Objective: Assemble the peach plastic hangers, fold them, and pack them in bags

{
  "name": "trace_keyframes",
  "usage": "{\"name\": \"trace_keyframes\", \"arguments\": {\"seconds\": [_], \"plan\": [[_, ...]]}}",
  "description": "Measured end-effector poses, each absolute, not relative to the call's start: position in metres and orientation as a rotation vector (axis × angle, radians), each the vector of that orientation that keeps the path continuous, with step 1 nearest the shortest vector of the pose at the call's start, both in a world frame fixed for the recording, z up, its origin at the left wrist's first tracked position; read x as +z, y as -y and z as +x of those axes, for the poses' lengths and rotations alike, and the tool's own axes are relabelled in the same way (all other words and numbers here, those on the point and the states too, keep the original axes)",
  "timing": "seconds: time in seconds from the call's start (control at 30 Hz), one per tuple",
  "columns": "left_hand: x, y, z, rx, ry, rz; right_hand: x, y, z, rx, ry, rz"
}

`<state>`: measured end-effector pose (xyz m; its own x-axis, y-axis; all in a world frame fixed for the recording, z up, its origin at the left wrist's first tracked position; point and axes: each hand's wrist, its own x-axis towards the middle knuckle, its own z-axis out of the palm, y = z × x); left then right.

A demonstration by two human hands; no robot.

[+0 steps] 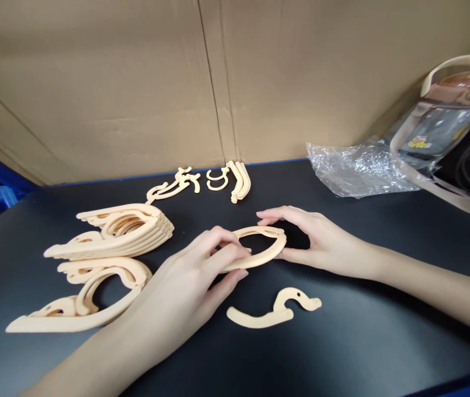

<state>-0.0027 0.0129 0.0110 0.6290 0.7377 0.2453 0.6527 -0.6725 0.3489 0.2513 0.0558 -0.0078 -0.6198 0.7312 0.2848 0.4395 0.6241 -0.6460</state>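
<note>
My left hand (208,267) pinches a beige plastic folding hanger (274,251) by its left part, which the fingers partly hide. Around the hanger's right end curves my right hand (315,237), thumb against the near side and fingertips at the far edge. Just in front of both hands, a loose hanger piece with a hook (261,318) lies flat on the black table. Left of my left wrist is a folded hanger (94,320), and behind that a neat stack of several folded hangers (135,242).
Loose hook pieces (172,187) and several curved hanger arms (239,182) lie near the table's back edge. A crumpled clear plastic bag (354,168) and a strapped drink bottle (437,129) occupy the back right. Cardboard (135,88) stands behind the black table (367,336).
</note>
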Motion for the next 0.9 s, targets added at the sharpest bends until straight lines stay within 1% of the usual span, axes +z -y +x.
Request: {"name": "trace_keyframes", "arguments": {"seconds": [0.17,0.33,0.5,0.67,0.8,0.9], "plan": [[0.009,-0.017,-0.004,0.633,-1.208,2.777,-0.007,-0.056,0.250,0.809,2.199,-0.843],[0.008,-0.016,-0.006,0.621,-1.247,2.752,-0.005,-0.053,0.249,0.869,2.112,-0.765],[0.009,-0.016,-0.006,0.667,-1.266,2.750,-0.005,-0.044,0.249,0.697,2.201,-0.716],[0.008,-0.018,-0.006,0.745,-1.317,2.542,-0.002,-0.038,0.249,0.568,2.293,-0.663],[0.008,-0.016,-0.004,0.704,-1.357,2.400,0.001,-0.033,0.249,0.442,2.386,-0.589],[0.008,-0.016,-0.003,0.690,-1.284,2.474,0.000,-0.029,0.247,0.314,2.438,-0.570]]}}
